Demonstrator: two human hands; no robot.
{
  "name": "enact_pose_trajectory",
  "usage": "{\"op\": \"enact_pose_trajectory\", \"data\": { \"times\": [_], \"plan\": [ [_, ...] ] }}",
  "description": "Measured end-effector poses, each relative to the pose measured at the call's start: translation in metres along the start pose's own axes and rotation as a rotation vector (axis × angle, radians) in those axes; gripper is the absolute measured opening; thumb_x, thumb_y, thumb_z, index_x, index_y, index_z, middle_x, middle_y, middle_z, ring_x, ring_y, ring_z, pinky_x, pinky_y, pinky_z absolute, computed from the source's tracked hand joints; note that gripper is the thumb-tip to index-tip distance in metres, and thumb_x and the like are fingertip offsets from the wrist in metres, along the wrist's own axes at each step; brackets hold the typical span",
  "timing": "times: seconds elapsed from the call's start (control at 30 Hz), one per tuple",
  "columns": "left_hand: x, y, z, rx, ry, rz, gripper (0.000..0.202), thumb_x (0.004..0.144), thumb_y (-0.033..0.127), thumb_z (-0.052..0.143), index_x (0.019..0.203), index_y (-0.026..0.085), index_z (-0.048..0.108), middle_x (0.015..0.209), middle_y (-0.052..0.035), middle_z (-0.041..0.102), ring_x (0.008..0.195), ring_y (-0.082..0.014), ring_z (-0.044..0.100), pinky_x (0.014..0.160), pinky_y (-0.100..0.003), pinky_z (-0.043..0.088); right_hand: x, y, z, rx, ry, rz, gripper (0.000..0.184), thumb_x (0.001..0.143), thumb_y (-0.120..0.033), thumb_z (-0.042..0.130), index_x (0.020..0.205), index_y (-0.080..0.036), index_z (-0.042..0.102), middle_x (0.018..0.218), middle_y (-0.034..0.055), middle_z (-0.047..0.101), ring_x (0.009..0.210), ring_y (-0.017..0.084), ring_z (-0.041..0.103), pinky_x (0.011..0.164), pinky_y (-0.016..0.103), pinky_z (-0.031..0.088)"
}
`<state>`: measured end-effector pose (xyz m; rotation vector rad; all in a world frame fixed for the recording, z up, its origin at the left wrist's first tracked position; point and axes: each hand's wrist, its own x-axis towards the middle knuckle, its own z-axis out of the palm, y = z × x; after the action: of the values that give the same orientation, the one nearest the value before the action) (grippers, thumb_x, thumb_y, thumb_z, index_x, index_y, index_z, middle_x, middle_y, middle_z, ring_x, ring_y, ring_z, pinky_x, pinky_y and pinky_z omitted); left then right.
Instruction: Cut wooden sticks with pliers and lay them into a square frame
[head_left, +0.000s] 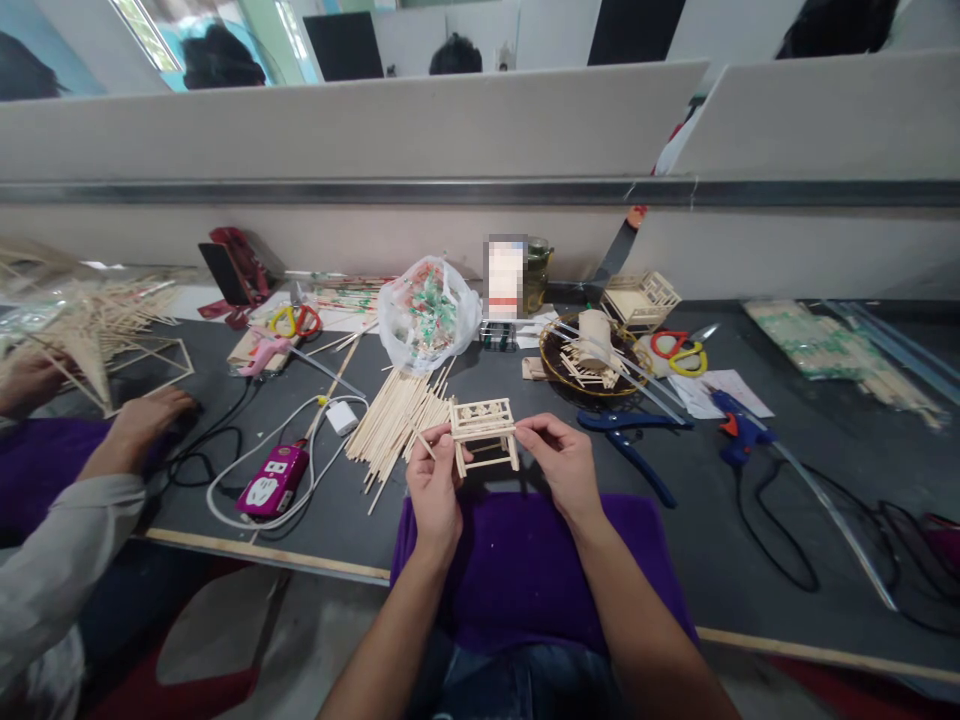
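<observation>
Between my hands is a miniature bench (484, 432) built of thin wooden sticks, held above the near edge of the table. My left hand (436, 490) pinches its left side, and a short stick pokes out by those fingers. With thumb and fingers, my right hand (562, 462) grips the bench's right side. A purple cloth (525, 570) lies below, over my lap and the table edge. Just left of the bench a pile of loose wooden sticks (397, 420) is spread on the dark table.
Blue cutters (637, 455) and a blue glue gun (742, 425) lie right; a basket (551, 375) holds stick pieces. Behind stand a plastic bag (427, 315) and another stick model (641, 300). A magenta power socket (274, 480) with cable lies left, near a co-worker's hand (150, 420).
</observation>
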<state>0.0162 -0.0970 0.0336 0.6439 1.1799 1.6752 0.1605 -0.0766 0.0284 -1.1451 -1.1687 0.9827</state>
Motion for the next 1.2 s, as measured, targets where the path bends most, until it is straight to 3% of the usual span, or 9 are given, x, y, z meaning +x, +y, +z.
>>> {"op": "enact_pose_trajectory", "data": {
  "times": [0.23,0.67,1.2],
  "plan": [
    [-0.0017,-0.0002,-0.0016,0.006,0.013,0.025,0.036,0.075,0.044,0.072,0.095,0.016,0.062,0.057,0.0036,0.060,0.039,-0.0039,0.042,0.038,-0.014,0.027,-0.0015,-0.0010,0.0012,0.003,-0.012,-0.017,0.017,0.080,-0.036,0.066,0.078,-0.020,0.071,0.076,0.0015,0.066,0.071,0.015,0.059,0.067,0.027,0.047],
    [-0.0049,0.0013,-0.0017,-0.046,0.007,-0.051,0.037,0.070,0.043,0.077,0.092,0.017,0.061,0.056,0.0020,0.064,0.045,-0.0090,0.056,0.044,-0.016,0.042,-0.0015,-0.0064,0.0032,-0.035,0.028,0.026,0.020,0.080,-0.038,0.066,0.075,-0.019,0.068,0.068,-0.0010,0.064,0.061,0.013,0.055,0.060,0.024,0.044],
    [-0.0038,-0.0008,-0.0025,-0.035,0.009,-0.039,0.037,0.072,0.045,0.075,0.092,0.017,0.062,0.056,0.0021,0.063,0.043,-0.0077,0.053,0.042,-0.015,0.038,-0.0045,-0.0085,0.0043,-0.073,0.026,-0.016,0.020,0.082,-0.037,0.063,0.075,-0.019,0.065,0.070,-0.0001,0.065,0.064,0.014,0.057,0.062,0.025,0.045]
  ]
}}
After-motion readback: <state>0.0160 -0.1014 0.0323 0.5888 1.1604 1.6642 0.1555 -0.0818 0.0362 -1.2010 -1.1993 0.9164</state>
